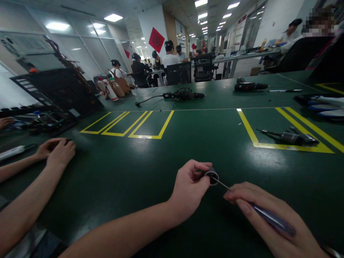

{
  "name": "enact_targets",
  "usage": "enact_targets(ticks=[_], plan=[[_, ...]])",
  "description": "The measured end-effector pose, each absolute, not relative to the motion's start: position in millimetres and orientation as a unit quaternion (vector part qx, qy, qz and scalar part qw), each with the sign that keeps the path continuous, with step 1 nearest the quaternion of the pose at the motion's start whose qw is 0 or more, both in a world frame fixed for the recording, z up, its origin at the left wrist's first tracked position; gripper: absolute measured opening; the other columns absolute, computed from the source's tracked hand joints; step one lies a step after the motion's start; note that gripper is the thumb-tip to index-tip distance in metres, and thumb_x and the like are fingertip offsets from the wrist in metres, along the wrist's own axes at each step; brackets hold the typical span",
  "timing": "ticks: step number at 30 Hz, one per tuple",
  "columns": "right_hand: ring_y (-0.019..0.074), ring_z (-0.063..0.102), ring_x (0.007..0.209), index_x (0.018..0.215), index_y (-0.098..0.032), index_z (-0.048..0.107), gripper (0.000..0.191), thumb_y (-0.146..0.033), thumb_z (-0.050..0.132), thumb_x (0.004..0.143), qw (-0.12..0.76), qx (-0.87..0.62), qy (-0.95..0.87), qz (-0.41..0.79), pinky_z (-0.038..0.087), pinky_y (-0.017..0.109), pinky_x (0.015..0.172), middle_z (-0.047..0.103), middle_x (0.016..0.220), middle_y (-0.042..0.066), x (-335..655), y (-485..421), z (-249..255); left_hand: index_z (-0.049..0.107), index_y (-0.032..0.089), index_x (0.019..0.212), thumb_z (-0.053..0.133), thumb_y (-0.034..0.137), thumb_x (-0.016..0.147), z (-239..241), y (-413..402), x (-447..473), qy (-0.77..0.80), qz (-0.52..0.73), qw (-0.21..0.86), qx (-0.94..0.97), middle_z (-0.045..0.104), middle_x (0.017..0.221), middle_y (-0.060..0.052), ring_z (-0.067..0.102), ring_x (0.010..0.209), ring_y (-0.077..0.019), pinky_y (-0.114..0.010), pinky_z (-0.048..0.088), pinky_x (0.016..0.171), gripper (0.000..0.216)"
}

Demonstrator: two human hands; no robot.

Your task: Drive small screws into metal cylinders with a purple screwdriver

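Where hands meet: screwdriver tip (219, 182) inside cylinder (212, 175)

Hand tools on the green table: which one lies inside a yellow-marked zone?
The dark, metal-tipped tool at right, lying across the yellow outline's corner. The corded tool and the black driver both lie beyond the white line, outside any yellow marking.

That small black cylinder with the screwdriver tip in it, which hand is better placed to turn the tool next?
Probably the right hand: it already grips the screwdriver, whose thin shaft points into the small black cylinder. The left hand pinches that cylinder, so it is busy steadying it.
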State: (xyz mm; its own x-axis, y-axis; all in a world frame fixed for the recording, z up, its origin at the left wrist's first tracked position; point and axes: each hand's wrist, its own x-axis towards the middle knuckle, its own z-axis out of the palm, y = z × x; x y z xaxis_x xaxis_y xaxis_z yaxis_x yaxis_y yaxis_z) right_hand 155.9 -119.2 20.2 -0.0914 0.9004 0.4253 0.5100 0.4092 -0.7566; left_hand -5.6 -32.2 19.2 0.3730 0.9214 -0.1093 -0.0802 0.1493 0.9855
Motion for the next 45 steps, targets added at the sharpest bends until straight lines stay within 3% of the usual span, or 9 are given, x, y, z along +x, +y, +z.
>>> enact_targets(ticks=[4,10,17,45], plan=[[0.0175,0.065,0.094,0.109,-0.024,0.060,0.024,-0.020,0.055,0.086,0.426,-0.487,-0.742,0.174,0.054,0.024,0.083,0.067,0.101,0.005,157.9,-121.8,15.0,0.054,0.013,0.076,0.056,0.001,0.069,17.1,-32.1,-7.0,0.399,0.390,0.629,0.542,0.065,0.103,-0.009,0.066,0.082,-0.0141,-0.029,0.055,0.073,0.014],[0.0191,0.067,0.090,0.108,-0.026,0.061,0.029,-0.016,0.057,0.081,0.398,-0.456,-0.788,0.114,0.057,0.023,0.076,0.070,0.097,0.004,154.7,-119.2,25.0,0.054,0.014,0.073,0.055,0.003,0.069,17.0,-34.2,-7.0,0.400,0.391,0.602,0.570,0.066,0.102,-0.010,0.065,0.090,-0.0178,-0.032,0.054,0.077,0.012],[0.0212,0.069,0.085,0.109,-0.027,0.060,0.035,-0.011,0.053,0.078,0.399,-0.436,-0.806,0.048,0.059,0.025,0.072,0.071,0.091,0.003,152.7,-119.1,29.3,0.055,0.014,0.073,0.053,0.002,0.069,15.6,-33.6,-6.1,0.395,0.397,0.589,0.583,0.067,0.101,-0.009,0.066,0.085,-0.0162,-0.029,0.055,0.074,0.012],[0.0214,0.070,0.084,0.101,-0.020,0.064,0.024,-0.014,0.052,0.081,0.369,-0.428,-0.825,-0.017,0.059,0.028,0.076,0.072,0.089,0.007,153.7,-119.5,26.1,0.054,0.014,0.075,0.052,0.002,0.072,14.3,-34.4,-7.3,0.393,0.393,0.578,0.598,0.067,0.101,-0.009,0.066,0.087,-0.0164,-0.030,0.054,0.075,0.013]])
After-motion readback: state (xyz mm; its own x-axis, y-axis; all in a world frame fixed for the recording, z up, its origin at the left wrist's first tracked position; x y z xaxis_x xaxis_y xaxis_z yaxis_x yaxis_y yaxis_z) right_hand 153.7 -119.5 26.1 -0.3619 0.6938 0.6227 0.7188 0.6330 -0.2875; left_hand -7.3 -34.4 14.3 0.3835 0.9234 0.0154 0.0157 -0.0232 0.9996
